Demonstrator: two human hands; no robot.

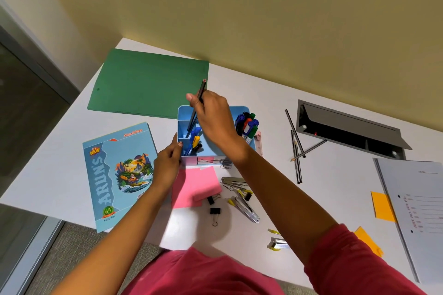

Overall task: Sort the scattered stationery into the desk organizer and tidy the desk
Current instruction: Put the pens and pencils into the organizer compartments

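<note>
A light blue desk organizer (pixel 239 109) stands mid-desk. My right hand (pixel 211 115) pinches a dark pencil (pixel 201 93) upright, its lower end inside the organizer's back left compartment. My left hand (pixel 167 163) grips the organizer's front left corner. Blue and yellow pens (pixel 195 139) stand in a left compartment and markers (pixel 248 124) in the right one. Several loose pencils (pixel 297 151) lie to the right. Pink sticky notes (pixel 195 187), black binder clips (pixel 214 211) and staplers (pixel 244 206) lie in front.
A green folder (pixel 148 84) lies at the back left and a blue notebook (pixel 117 175) at the front left. A grey cable tray (pixel 347 127) is set into the desk at right. A grey file (pixel 417 211) and orange sticky notes (pixel 382 206) lie at the far right.
</note>
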